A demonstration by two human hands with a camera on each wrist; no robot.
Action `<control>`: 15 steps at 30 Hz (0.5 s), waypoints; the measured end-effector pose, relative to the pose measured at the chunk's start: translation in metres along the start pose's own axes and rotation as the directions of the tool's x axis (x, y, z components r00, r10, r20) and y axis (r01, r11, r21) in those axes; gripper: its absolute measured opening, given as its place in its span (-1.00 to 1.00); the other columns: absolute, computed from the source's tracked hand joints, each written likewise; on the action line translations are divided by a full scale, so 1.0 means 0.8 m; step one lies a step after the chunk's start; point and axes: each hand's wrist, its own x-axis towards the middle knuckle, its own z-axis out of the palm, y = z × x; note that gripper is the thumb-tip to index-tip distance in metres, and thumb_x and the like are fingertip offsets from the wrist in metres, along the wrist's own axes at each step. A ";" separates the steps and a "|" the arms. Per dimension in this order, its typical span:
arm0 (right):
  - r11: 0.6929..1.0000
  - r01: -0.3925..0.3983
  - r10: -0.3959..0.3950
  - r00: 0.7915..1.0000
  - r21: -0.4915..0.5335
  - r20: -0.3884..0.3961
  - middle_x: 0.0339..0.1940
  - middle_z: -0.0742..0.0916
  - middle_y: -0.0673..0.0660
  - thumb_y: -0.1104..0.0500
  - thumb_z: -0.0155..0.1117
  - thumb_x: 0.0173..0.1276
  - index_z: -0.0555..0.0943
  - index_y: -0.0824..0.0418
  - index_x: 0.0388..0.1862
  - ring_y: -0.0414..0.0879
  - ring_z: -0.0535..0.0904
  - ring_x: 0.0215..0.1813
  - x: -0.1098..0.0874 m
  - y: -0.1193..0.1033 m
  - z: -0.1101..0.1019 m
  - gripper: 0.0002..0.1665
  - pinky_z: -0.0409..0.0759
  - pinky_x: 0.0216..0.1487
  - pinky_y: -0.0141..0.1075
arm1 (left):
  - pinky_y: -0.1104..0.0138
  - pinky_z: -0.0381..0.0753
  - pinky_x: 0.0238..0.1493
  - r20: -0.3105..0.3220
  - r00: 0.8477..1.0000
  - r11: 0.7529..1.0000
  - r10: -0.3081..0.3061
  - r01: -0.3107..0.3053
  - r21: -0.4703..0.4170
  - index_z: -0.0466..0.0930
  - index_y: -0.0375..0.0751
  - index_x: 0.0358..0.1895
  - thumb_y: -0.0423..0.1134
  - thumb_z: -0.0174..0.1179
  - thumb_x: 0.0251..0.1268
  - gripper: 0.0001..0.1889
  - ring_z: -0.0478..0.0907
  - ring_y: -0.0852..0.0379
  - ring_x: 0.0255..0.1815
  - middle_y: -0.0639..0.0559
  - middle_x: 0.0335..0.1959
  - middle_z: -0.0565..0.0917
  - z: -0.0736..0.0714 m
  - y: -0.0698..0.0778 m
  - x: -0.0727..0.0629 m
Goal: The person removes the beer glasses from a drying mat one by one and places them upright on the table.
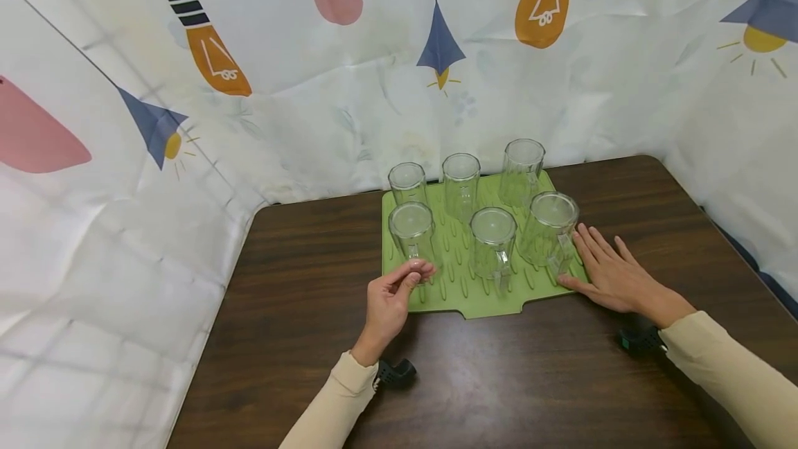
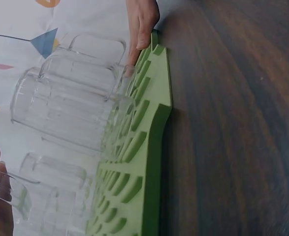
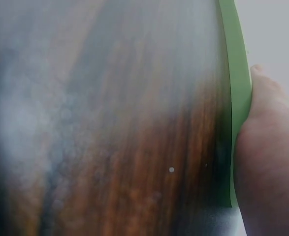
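Clear glass mugs stand in two rows of three on a green ridged drying mat. My left hand pinches the handle of the front left mug between thumb and fingers; in the left wrist view its fingers are around that clear handle. My right hand lies flat with fingers spread at the mat's right edge, the thumb on its front right corner. Beside those fingers is the front right mug. In the right wrist view the hand presses along the mat's green side.
The front middle mug stands between the two hands, its handle toward me. Behind are the back left mug, back middle mug and back right mug. A patterned white curtain hangs behind the dark wooden table.
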 end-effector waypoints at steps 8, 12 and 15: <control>1.000 0.009 -0.009 1.000 0.020 0.000 0.75 -0.16 0.36 -0.44 0.02 0.52 -0.28 0.25 0.73 0.37 -0.25 0.75 -0.002 0.004 0.002 0.24 -0.32 0.61 0.47 | 0.28 0.78 0.11 0.025 1.000 0.999 0.017 -0.018 0.027 0.62 -0.61 0.11 -0.53 0.09 0.50 -0.74 0.78 0.32 0.04 -0.60 -0.06 0.70 -0.012 0.011 0.004; 1.000 0.011 -0.011 1.000 0.016 -0.001 0.75 -0.14 0.38 -0.44 0.03 0.51 -0.27 0.26 0.72 0.37 -0.25 0.75 -0.001 0.005 0.000 0.24 -0.30 0.60 0.48 | 0.29 0.78 0.10 0.028 1.000 0.997 0.013 -0.015 0.073 0.64 -0.56 0.11 -0.52 0.10 0.50 -0.75 0.78 0.34 0.03 -0.55 -0.07 0.73 -0.020 0.020 0.006; 1.000 0.006 -0.006 1.000 0.010 0.002 0.75 -0.12 0.38 -0.46 0.03 0.50 -0.26 0.26 0.73 0.38 -0.23 0.75 0.000 0.004 -0.002 0.25 -0.30 0.59 0.50 | 0.32 0.79 0.08 0.026 1.000 0.994 0.011 -0.014 0.108 0.66 -0.54 0.10 -0.51 0.11 0.49 -0.75 0.78 0.36 0.01 -0.51 -0.08 0.74 -0.025 0.025 0.007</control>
